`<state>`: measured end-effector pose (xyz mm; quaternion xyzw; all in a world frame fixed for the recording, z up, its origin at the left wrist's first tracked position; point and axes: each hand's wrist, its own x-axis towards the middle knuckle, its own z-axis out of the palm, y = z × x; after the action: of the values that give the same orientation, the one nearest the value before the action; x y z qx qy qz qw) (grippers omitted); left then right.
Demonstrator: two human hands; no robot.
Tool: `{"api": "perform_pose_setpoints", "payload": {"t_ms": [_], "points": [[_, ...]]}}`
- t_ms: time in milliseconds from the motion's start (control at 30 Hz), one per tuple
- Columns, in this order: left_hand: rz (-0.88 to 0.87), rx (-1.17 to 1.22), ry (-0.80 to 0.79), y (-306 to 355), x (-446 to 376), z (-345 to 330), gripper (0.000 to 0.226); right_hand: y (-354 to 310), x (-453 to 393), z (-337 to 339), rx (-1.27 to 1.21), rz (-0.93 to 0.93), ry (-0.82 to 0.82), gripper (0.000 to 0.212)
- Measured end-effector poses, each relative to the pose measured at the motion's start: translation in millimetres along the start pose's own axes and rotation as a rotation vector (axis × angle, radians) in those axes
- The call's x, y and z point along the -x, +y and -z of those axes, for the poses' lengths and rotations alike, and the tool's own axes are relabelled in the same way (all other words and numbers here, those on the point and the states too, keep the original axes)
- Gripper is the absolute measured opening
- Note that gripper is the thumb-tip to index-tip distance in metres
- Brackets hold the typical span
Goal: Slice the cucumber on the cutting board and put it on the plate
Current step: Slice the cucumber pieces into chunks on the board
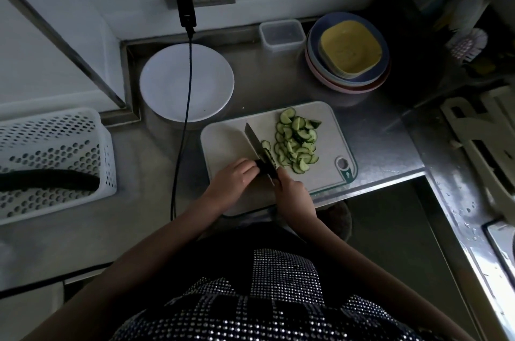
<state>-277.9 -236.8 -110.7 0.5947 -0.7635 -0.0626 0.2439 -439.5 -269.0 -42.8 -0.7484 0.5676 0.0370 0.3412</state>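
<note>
- The uncut cucumber piece (257,164) lies on the cutting board (228,142), near its front-left part, mostly hidden under the left hand (237,176); its dark end shows at the knife.
- The left hand has its fingers curled down over the cucumber and holds it in place.
- The right hand (291,191) grips the knife (255,142) by the handle; the blade stands against the cucumber, its tip pointing away toward the plate (186,82).
- A heap of cucumber slices (296,141) lies on the right half of the board, one slice just beside the blade.
- The left part of the board, beyond the blade, is bare.
- The board's front edge reaches the counter edge (370,187).
- The white plate stands behind the board's left corner, apart from it; a black cable (184,123) hangs across the plate.
- A white basket (55,140) stands well to the left.
</note>
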Motion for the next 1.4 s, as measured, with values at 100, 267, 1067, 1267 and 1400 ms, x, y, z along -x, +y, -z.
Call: {"api": "perform_pose_setpoints", "payload": {"t_ms": [100,267,1067,1267,1400], "points": [[0.0,-0.009,0.004,-1.0,0.6,-0.4,0.028,-1.6,3.4,4.7,-0.055,0.018,0.07,0.012],[-0.039,-0.025,0.017,-2.0,0.1,0.0,0.025,-9.6,5.8,7.1,-0.074,0.07,0.118,0.012],[-0.051,-0.034,-0.023,-1.4,1.7,4.0,0.029,2.2,2.2,8.8,-0.065,0.002,0.083,0.012],[-0.03,-0.033,-0.001,3.0,0.1,6.9,0.031,-11.1,5.2,9.0,-0.11,0.07,0.093,0.011],[-0.013,-0.038,-0.021,3.0,0.6,7.2,0.031,-12.0,1.0,3.5,-0.068,0.048,0.053,0.01]]}}
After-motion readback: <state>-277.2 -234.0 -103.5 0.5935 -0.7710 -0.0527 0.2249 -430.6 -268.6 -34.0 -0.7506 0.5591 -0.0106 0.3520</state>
